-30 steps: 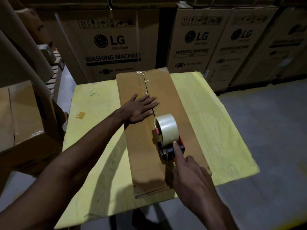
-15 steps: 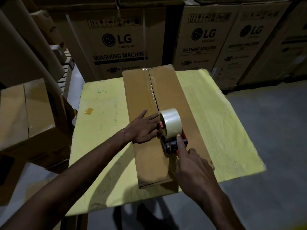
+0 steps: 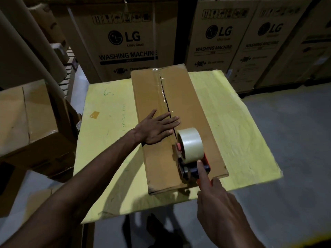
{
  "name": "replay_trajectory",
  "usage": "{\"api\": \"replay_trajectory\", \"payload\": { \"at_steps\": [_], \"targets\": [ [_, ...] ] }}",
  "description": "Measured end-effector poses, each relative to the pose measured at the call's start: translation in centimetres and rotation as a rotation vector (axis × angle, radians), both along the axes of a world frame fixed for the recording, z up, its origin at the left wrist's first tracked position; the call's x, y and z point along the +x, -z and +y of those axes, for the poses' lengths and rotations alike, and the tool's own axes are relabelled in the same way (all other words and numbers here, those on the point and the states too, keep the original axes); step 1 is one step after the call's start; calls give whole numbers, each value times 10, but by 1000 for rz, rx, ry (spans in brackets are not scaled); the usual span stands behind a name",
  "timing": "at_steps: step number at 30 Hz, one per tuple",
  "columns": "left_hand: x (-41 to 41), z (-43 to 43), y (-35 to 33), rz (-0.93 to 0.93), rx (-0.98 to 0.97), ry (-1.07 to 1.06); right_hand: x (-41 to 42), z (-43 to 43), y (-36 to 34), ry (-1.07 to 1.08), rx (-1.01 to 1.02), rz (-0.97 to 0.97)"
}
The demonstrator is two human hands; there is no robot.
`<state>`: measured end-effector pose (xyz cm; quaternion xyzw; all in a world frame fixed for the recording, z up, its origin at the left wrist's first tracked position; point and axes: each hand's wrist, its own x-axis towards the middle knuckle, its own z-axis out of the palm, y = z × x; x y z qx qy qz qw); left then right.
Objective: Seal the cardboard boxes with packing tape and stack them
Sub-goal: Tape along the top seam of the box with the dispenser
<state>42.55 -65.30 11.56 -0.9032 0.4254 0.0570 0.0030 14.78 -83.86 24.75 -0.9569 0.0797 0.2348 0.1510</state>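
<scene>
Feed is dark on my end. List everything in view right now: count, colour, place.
cardboard box: one, brown, lengthwise on the table, clear tape on the far part of its seam
tape dispenser: one, red and black with a clear roll, on the box's near end
table: one, yellow top, centre
tape scrap: one, amber, table's left side
plain boxes: at least two, brown, stacked left of the table
LG cartons: at least three, brown, black print, behind the table
cardboard tubes: at least two, brown, far left
floor: grey, right
left hand: flat on the box
right hand: grips the dispenser, index finger along its top
</scene>
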Motion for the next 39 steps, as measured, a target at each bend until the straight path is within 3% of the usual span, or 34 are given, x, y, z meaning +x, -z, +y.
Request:
{"api": "replay_trajectory", "payload": {
  "at_steps": [9,14,17,21,24,28,39],
  "targets": [
    [-13,-2,-4,23,7,13,-33,-8,6,5,51,-14],
    [-74,-17,-3,139,-45,149,-39,-7,13,-17,43,-53],
    [-102,-16,7,169,-103,97,-40,-8,14,9,77,-50],
    [-116,-4,-1,191,-52,162,-38,-12,11,12,125,-35],
    [-138,-4,2,128,22,271,-38,-14,9,3,130,-57],
    [-145,-11,14,-6,104,254,-38,-12,7,-8,124,-98],
    [-142,-17,12,6,140,205,-46,-22,5,10,118,-17]
  ]
}}
